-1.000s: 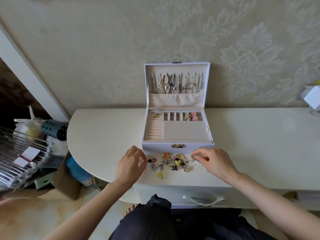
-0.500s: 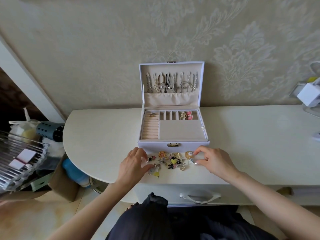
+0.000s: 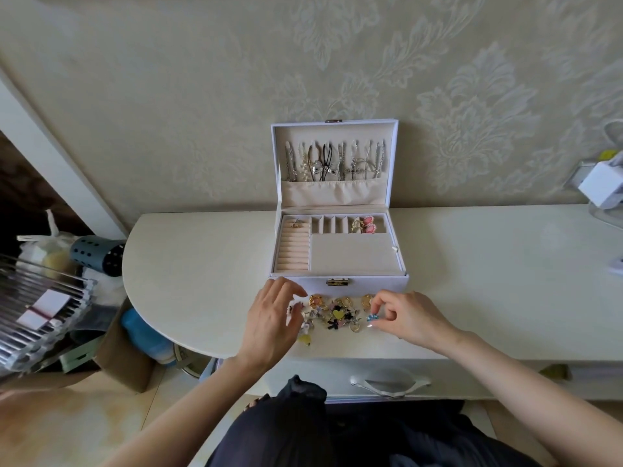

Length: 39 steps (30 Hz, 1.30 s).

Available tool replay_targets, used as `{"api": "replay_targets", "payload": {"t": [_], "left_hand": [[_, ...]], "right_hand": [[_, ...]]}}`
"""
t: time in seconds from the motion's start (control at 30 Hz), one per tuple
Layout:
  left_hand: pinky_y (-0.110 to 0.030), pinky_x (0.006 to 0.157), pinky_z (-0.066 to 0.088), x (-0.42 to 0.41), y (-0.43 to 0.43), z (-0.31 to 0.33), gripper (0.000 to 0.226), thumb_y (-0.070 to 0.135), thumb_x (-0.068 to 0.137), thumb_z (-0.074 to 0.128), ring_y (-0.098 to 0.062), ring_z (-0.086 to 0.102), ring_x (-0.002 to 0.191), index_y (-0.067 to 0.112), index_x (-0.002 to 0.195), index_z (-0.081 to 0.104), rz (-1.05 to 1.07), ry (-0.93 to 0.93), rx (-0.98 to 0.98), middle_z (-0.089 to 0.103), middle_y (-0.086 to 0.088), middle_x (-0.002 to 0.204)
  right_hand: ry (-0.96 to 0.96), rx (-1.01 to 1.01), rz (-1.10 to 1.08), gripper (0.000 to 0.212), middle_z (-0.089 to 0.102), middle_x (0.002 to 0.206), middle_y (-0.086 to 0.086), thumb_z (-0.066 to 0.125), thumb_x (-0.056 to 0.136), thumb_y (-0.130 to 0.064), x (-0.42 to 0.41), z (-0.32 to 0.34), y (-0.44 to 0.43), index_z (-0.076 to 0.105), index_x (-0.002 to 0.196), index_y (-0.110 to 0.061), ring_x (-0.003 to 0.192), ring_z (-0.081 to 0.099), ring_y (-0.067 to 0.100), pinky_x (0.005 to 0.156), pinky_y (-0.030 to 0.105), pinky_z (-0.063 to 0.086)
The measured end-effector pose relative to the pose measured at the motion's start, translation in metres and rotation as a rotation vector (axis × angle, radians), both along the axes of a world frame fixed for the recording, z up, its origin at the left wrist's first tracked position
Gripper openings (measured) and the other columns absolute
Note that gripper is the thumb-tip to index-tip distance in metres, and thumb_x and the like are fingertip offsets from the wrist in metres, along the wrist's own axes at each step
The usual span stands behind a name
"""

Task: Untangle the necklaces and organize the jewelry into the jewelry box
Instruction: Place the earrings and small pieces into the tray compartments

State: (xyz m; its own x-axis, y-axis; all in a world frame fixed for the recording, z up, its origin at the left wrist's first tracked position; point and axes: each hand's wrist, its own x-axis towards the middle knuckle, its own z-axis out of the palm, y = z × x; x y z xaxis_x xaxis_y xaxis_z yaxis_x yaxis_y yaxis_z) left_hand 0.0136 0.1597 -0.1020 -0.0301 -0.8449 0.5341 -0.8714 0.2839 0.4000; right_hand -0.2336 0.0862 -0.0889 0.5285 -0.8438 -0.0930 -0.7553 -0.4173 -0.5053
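The pile of jewelry (image 3: 337, 313) lies loose on the table (image 3: 202, 264), just in front of the jewelry box (image 3: 377, 284) and between my two hands. My right hand (image 3: 409, 318) is at the pile's right edge. Its thumb and forefinger are pinched on a small blue piece (image 3: 372, 317) and the other fingers are curled in. My left hand (image 3: 273, 318) is over the pile's left edge with its fingers loosely spread and holding nothing I can make out. I cannot tell whether they touch the pieces beneath.

The box stands open against the wall with its lid (image 3: 333, 129) upright. Necklaces (image 3: 333, 161) hang in a row inside the lid, their ends tucked into the pocket below. In the tray, pink earrings (image 3: 367, 225) sit in the back right compartment and a gold ring (image 3: 296, 225) in the back left one. A drawer handle (image 3: 389, 382) shows below the table edge, near my lap.
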Motion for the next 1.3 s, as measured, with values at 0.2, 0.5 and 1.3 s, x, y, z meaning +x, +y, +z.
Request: {"api": "replay_targets", "payload": {"t": [0.2, 0.5, 1.3], "left_hand": [[-0.020, 0.072, 0.048, -0.018, -0.009, 0.012, 0.021, 0.027, 0.089, 0.057, -0.009, 0.055, 0.085, 0.022, 0.109, 0.050, -0.276, 0.094, 0.002, 0.051, 0.006, 0.104], [-0.015, 0.070, 0.047, -0.024, -0.047, 0.024, 0.019, 0.009, 0.084, 0.067, -0.003, 0.051, 0.077, 0.007, 0.100, 0.058, -0.223, 0.172, -0.068, 0.053, 0.000, 0.093], [-0.034, 0.080, 0.030, 0.019, -0.140, 0.033, 0.022, 0.027, 0.084, 0.067, -0.030, 0.044, 0.104, 0.010, 0.098, 0.066, 0.381, -0.257, 0.177, 0.058, -0.009, 0.108]], "right_hand": [[-0.535, 0.369, -0.046, 0.011, 0.061, 0.069, -0.001, 0.075, 0.078, -0.016, 0.019, 0.031, -0.004, 0.065, 0.076, -0.012, 0.057, 0.051, 0.013, 0.048, 0.021, 0.038], [-0.554, 0.423, 0.002, 0.003, 0.058, 0.060, -0.005, 0.066, 0.085, -0.005, 0.063, 0.060, -0.041, 0.065, 0.085, -0.007, 0.046, 0.048, 0.004, 0.047, 0.017, 0.037], [-0.262, -0.056, -0.080, 0.017, 0.066, 0.101, -0.008, 0.058, 0.086, -0.016, 0.114, 0.028, -0.083, 0.069, 0.090, -0.028, 0.092, 0.058, 0.011, 0.076, 0.026, 0.045]]}}
